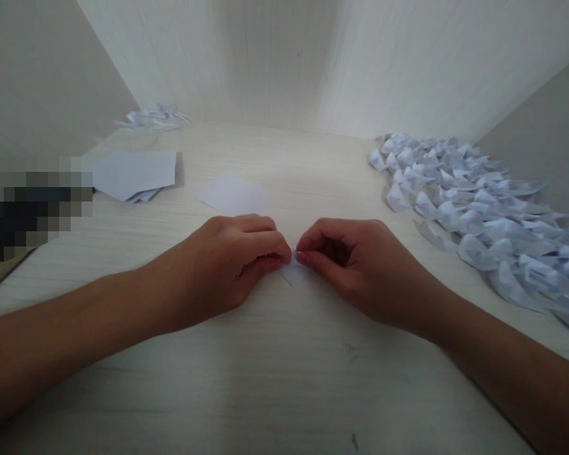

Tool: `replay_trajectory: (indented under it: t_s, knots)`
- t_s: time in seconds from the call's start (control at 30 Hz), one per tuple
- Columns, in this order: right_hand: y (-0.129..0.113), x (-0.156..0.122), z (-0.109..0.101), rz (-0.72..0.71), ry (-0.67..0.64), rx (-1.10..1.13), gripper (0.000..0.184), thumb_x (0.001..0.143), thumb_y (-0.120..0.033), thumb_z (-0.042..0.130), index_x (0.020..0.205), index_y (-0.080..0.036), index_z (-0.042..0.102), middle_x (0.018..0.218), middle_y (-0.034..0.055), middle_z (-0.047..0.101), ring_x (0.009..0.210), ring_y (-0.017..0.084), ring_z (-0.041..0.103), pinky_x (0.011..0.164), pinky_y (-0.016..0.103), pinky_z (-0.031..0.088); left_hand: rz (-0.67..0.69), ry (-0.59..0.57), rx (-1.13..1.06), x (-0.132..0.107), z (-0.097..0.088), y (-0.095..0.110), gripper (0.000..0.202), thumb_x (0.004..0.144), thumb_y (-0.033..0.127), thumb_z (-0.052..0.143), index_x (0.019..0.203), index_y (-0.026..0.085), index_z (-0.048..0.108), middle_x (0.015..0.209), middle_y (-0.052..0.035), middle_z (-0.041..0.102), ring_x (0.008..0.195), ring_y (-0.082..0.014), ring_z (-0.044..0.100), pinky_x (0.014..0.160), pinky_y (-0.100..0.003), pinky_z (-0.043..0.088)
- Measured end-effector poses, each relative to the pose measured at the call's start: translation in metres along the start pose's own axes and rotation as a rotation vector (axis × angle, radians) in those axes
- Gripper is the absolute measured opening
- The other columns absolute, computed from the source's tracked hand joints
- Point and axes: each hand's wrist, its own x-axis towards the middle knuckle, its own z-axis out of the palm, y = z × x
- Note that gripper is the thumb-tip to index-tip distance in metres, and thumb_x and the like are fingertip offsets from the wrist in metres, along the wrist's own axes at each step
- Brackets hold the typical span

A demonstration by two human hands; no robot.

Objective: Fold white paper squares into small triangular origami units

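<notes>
Between my two hands is a small piece of white paper [294, 273], mostly covered by my fingers. My left hand [246, 256] pinches its left side with thumb and fingers pressed together. On the other side, my right hand [348, 259] grips the paper between thumb and index fingertip. The fingertips of both hands nearly meet, low over the table. How the paper is folded cannot be made out. Just beyond my left hand a flat white sheet of paper [234, 191] lies on the table.
A stack of white paper sheets [135, 172] lies at the left, with thin paper scraps [156, 117] in the back left corner. Many folded paper boats [474, 196] are piled along the right. Pale panels [284, 63] enclose the table [284, 379]. A blurred dark object [23, 218] sits far left.
</notes>
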Motion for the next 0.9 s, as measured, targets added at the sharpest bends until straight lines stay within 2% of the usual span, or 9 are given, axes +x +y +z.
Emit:
replay_trajectory:
  t_s: [0.2,0.4,0.6,0.77,0.9]
  knots:
    - [0.006,0.001,-0.002,-0.043,0.007,0.01,0.013,0.086,-0.013,0.067,0.089,-0.02,0.078,0.07,-0.0006,0.071,0.06,0.011,0.061,0.062,0.025,0.045,-0.028,0.007,-0.035,-0.001,0.001,-0.004,0.024,0.096,0.026,0.054,0.098,0.024,0.078,0.093,-0.0049,0.075,0.076,-0.0156,0.066,0.073,-0.026,0.05]
    - [0.012,0.001,-0.004,-0.202,-0.012,-0.065,0.021,0.089,-0.01,0.065,0.093,-0.022,0.081,0.087,0.0031,0.075,0.075,0.014,0.067,0.069,0.026,0.05,-0.04,-0.022,-0.036,-0.003,0.0,-0.003,0.029,0.098,0.028,0.051,0.095,0.029,0.08,0.092,-0.003,0.073,0.071,-0.0149,0.063,0.07,-0.027,0.048]
    - [0.018,0.0,-0.006,-0.312,-0.038,-0.159,0.019,0.092,-0.013,0.064,0.097,-0.021,0.081,0.094,0.0053,0.073,0.077,0.014,0.066,0.072,0.027,0.05,-0.001,-0.088,0.119,-0.005,-0.004,0.007,0.03,0.099,0.033,0.049,0.099,0.023,0.077,0.095,-0.0055,0.068,0.074,-0.0161,0.06,0.074,-0.029,0.048]
    - [0.016,-0.001,-0.006,-0.315,-0.05,-0.234,0.019,0.095,-0.017,0.061,0.098,-0.019,0.079,0.096,0.0061,0.072,0.078,0.015,0.066,0.071,0.027,0.05,-0.008,-0.151,0.283,-0.009,-0.006,0.019,0.029,0.099,0.033,0.048,0.107,0.021,0.073,0.1,-0.0069,0.067,0.082,-0.0195,0.06,0.081,-0.033,0.049]
    - [0.014,-0.002,-0.006,-0.317,-0.068,-0.297,0.019,0.095,-0.016,0.06,0.098,-0.019,0.079,0.099,0.0065,0.071,0.077,0.014,0.066,0.07,0.027,0.049,0.032,-0.196,0.382,-0.009,-0.005,0.026,0.027,0.099,0.03,0.049,0.106,0.018,0.073,0.099,-0.0086,0.067,0.092,-0.024,0.061,0.087,-0.038,0.05]
